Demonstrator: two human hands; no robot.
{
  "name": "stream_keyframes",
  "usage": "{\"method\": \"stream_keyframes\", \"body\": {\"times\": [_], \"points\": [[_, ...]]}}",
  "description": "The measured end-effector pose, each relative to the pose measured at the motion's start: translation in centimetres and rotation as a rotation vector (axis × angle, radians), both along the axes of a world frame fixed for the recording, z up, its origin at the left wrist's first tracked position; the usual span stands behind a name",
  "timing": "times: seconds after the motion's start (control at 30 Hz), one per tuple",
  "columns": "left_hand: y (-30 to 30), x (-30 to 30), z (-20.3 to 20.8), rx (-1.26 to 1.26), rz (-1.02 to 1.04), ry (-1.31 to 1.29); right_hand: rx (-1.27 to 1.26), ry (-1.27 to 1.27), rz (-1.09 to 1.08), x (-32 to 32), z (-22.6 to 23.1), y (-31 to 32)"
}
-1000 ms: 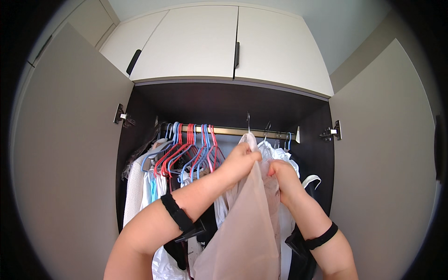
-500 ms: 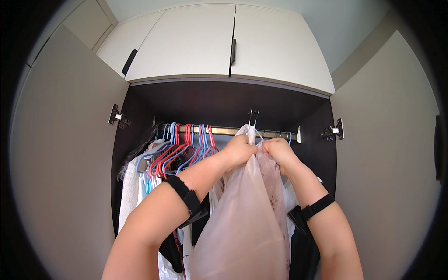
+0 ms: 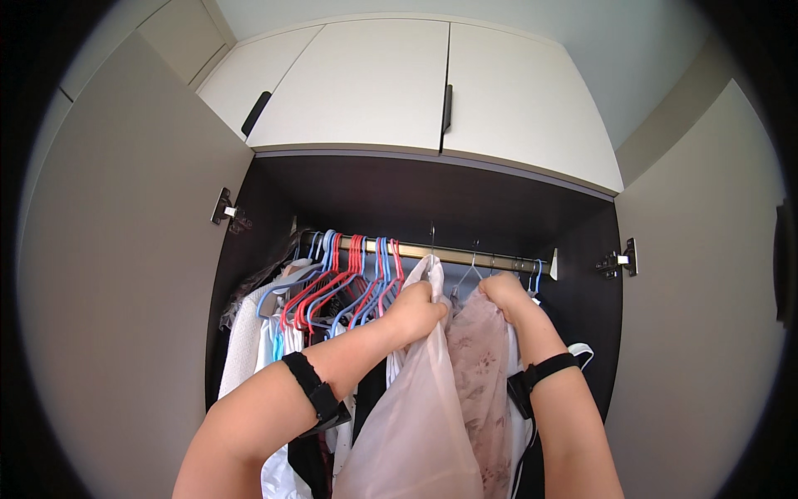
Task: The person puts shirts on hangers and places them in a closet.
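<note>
My left hand is closed on the upper part of a pale pink sheer garment, just below its neck. That garment hangs from a metal hanger, whose hook stands above the rail. To its right, my right hand grips the top of a dusty pink floral garment at the shoulder. A thin clear or metal hanger shows above this second garment, its hook near the rail. My fingers partly hide the gathered fabric in both hands.
A gold-coloured rail crosses the dark wardrobe. Several red and blue hangers crowd its left part, with white clothing at the far left. An open door stands on each side, the left door and the right door. White cupboards are overhead.
My hands have moved apart, and the two garments with them, so more of the floral one shows. Their hanger hooks, close together before, are now separated. The view has shifted slightly.
</note>
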State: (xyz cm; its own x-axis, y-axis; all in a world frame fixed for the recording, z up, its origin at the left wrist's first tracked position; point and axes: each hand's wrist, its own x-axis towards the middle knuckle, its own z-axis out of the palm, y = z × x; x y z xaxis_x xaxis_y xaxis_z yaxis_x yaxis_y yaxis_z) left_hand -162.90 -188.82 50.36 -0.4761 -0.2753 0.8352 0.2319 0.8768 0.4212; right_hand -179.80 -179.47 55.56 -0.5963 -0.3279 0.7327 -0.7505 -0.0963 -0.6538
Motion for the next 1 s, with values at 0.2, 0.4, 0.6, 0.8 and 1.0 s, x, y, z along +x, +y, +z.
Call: {"method": "stream_keyframes", "body": {"times": [0.2,0.4,0.6,0.8,1.0], "points": [[-1.2,-0.7,0.2,-0.011,-0.095,0.012,0.185,0.347,-0.496,-2.3,-1.1,3.0],[0.3,-2.0,0.2,-0.014,-0.124,0.004,-0.385,1.08,-0.672,4.6,-5.2,6.4],[0.0,-4.9,0.5,-0.074,-0.107,0.047,0.161,0.15,0.182,10.8,-6.3,7.3],[1.0,-5.3,-1.3,-0.117,-0.176,0.018,0.083,-0.061,0.222,8.8,-6.7,5.1],[2.1,-0.1,-3.2,-0.674,0.295,-0.067,-0.055,-0.217,0.228,5.2,-3.8,8.7]]}}
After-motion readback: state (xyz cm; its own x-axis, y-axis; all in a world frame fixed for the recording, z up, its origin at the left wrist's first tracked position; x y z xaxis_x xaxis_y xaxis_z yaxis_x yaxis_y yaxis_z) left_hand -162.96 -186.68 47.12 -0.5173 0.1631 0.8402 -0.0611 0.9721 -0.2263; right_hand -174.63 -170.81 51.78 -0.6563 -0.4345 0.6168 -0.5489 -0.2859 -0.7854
